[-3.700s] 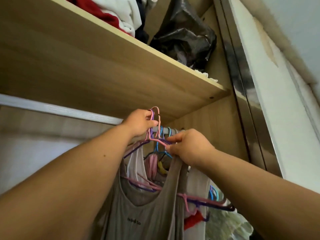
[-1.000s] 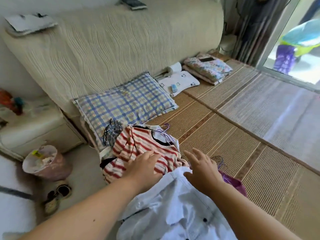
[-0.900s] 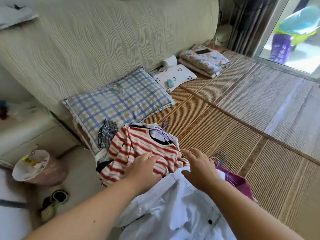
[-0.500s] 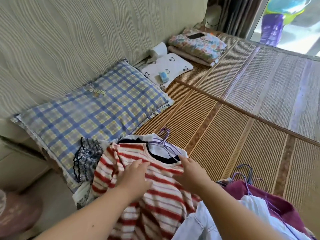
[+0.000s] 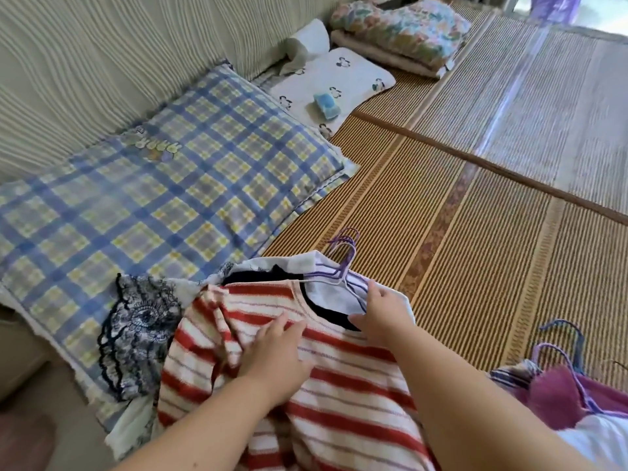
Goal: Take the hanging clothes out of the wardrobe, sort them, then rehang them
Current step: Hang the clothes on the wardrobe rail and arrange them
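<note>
I count two hands on one red-striped shirt (image 5: 339,385), which lies on top of the clothes pile at the edge of the woven mat (image 5: 458,232). My left hand (image 5: 275,355) lies flat on the shirt with its fingers relaxed. My right hand (image 5: 380,314) curls over the purple hangers (image 5: 343,263) at the collar; I cannot tell whether it grips them. There are two pillows, a plaid pillow (image 5: 170,185) and a white pillow (image 5: 333,86). A maroon garment (image 5: 550,396) lies to the right with a second bundle of hangers. Half a second ago my right hand sat lower, on the neckline.

striped shirt (image 5: 339,396): red and white, lying crumpled on top of the pile
hangers (image 5: 343,263): purple, bunched at its collar
maroon garment (image 5: 557,399): at right, probably also on a hanger
</note>
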Available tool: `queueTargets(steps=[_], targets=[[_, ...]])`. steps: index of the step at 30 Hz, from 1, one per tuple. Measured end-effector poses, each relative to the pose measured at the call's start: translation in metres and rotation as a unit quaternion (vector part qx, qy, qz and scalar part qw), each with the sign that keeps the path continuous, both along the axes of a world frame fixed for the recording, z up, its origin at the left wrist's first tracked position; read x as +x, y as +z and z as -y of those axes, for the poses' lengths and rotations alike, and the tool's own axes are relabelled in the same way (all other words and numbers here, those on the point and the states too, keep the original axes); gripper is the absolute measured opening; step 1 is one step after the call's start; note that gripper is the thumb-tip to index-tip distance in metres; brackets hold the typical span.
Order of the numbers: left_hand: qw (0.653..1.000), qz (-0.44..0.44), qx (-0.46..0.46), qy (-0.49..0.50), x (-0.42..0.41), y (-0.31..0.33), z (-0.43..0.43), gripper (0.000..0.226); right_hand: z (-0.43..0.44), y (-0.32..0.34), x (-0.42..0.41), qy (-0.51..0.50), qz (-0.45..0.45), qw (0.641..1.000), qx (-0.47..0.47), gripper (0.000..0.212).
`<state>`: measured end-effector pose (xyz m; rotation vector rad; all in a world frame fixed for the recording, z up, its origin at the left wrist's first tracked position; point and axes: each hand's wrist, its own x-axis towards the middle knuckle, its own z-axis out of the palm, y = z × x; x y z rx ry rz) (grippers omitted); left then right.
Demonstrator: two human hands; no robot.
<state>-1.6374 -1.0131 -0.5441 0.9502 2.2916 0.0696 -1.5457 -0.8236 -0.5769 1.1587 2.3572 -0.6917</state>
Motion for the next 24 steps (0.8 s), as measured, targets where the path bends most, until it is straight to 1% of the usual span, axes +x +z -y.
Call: queueTargets(steps=[1, 2, 4, 5, 6, 8, 10, 12, 14, 16, 19, 22, 24], targets=[[1.000, 0.001, 0.005, 0.001, -0.001, -0.002, 0.002, 0.070, 0.001, -0.001, -0.001, -0.017, 0.014, 1.000, 0.006, 0.082], [1.000, 0.004, 0.010, 0.003, -0.002, -0.004, 0.003, 0.069, 0.000, -0.002, -0.003, -0.037, 0.027, 0.999, 0.002, 0.075], [1.000, 0.015, 0.019, 0.016, -0.004, -0.004, 0.004, 0.069, -0.005, -0.001, -0.005, -0.048, 0.034, 0.998, -0.011, 0.043], [0.999, 0.021, 0.028, 0.025, -0.004, -0.002, 0.004, 0.067, -0.010, 0.002, -0.005, -0.046, 0.027, 0.998, -0.032, 0.028], [0.998, 0.022, 0.041, 0.029, -0.004, 0.001, 0.003, 0.065, -0.013, 0.007, -0.004, -0.045, 0.010, 0.997, -0.062, 0.017], [0.996, 0.010, 0.083, 0.038, -0.004, 0.009, 0.001, 0.060, -0.018, 0.019, 0.000, -0.046, -0.038, 0.992, -0.111, 0.007], [0.989, -0.008, 0.137, 0.059, 0.000, 0.024, -0.003, 0.059, -0.016, 0.034, 0.006, -0.043, -0.082, 0.987, -0.130, 0.012], [0.978, -0.032, 0.193, 0.068, 0.005, 0.046, -0.011, 0.063, -0.008, 0.052, 0.010, -0.039, -0.128, 0.980, -0.150, 0.013], [0.967, -0.065, 0.238, 0.060, 0.004, 0.074, -0.023, 0.069, 0.000, 0.074, 0.010, -0.026, -0.162, 0.975, -0.149, 0.013], [0.959, -0.090, 0.260, 0.064, 0.000, 0.102, -0.032, 0.072, 0.008, 0.099, 0.005, -0.013, -0.190, 0.973, -0.132, 0.014], [0.954, -0.115, 0.267, 0.075, -0.010, 0.155, -0.038, 0.072, 0.019, 0.144, -0.001, 0.004, -0.228, 0.966, -0.121, 0.014], [0.943, -0.147, 0.283, 0.098, -0.017, 0.217, -0.035, 0.063, 0.035, 0.193, -0.007, 0.041, -0.257, 0.956, -0.133, 0.013], [0.925, -0.178, 0.309, 0.130, -0.020, 0.261, -0.028, 0.045, 0.049, 0.230, -0.013, 0.080, -0.284, 0.948, -0.124, 0.014]])
